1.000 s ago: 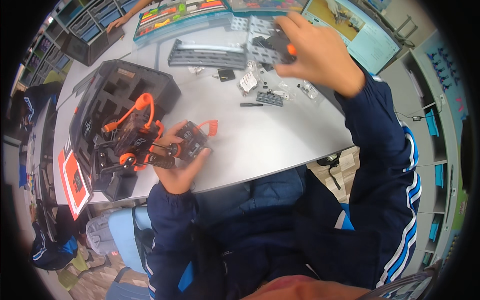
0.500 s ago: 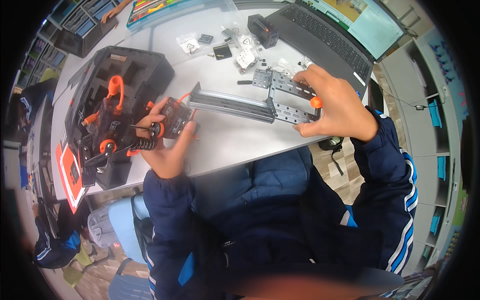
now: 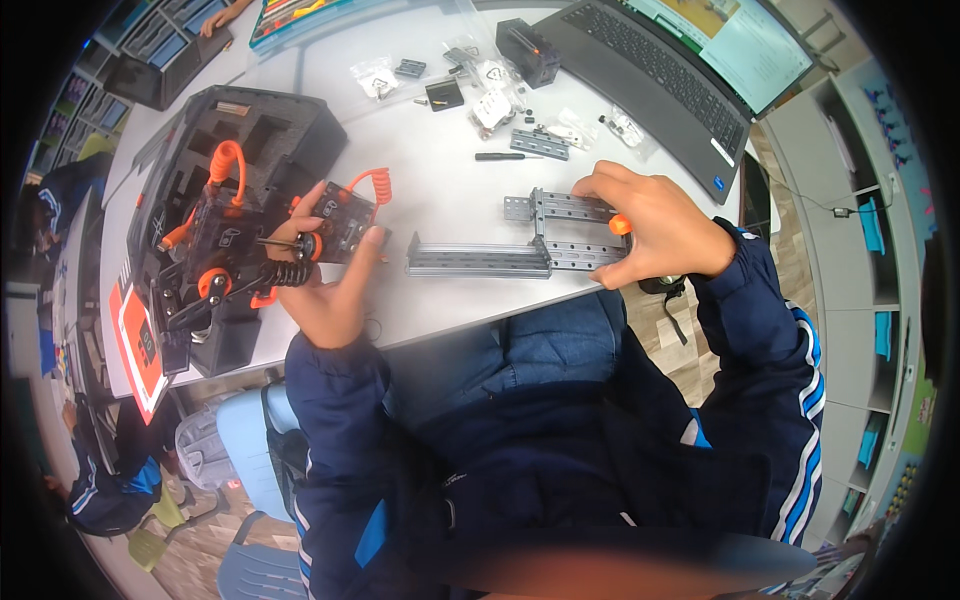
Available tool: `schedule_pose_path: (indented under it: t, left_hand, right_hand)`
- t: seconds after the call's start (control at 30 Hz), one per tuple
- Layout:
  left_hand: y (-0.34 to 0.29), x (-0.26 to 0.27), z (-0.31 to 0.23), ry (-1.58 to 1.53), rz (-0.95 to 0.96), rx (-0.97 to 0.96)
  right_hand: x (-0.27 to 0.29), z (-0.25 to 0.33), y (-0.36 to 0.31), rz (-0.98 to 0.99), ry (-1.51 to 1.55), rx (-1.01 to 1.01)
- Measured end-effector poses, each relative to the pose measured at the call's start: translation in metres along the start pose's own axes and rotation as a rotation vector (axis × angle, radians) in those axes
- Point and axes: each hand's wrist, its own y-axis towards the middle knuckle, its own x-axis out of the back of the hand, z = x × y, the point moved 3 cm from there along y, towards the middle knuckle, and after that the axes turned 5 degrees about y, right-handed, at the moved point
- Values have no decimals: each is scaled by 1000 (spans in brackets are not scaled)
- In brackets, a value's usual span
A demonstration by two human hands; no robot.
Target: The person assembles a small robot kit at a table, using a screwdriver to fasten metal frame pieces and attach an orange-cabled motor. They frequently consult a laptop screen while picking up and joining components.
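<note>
On the left, my left hand (image 3: pixel 328 305) is closed around a black-and-orange motor module (image 3: pixel 345 220), with the thumb along its right side. An orange coiled cable (image 3: pixel 377 187) stands up from that module. Beside it is a larger black robot arm part (image 3: pixel 225 240) with orange fittings and a black spring; how the two join is hidden by my fingers. At the right, my right hand (image 3: pixel 672 228) grips the end of a grey perforated metal frame (image 3: pixel 480 262), fingers over the far rail and thumb at the near one. An orange knob (image 3: pixel 621 224) shows under the palm.
A black foam-lined case (image 3: pixel 320 130) stands behind the left hand. A screwdriver (image 3: pixel 505 156), a loose metal plate (image 3: pixel 540 143) and small plastic bags (image 3: pixel 495 105) lie beyond the frame. An open laptop (image 3: pixel 660 90) is at the far right. Another person's hand (image 3: pixel 225 17) rests far left.
The metal frame has turned and moved nearer the table's front edge with my right hand, apart from the motor module. The orange coiled cable now stands free, and the loose plate and screwdriver are uncovered.
</note>
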Motion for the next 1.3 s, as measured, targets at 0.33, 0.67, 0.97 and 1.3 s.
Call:
schedule_pose_path:
  t: [0.33,0.67,0.97,1.3]
  left_hand:
    - [2,4,10,30,-35,-12]
    - [0,6,9,36,-26,45]
    - [2,5,7,33,-21,28]
    - [2,9,8,43,-106,-29]
  right_hand:
    - [-11,-4,10,18,-37,65]
    - [-16,-5,24,62,-5,102]
    - [-17,-2,27,16,34,99]
    - [-24,7,22,-26,-109,-19]
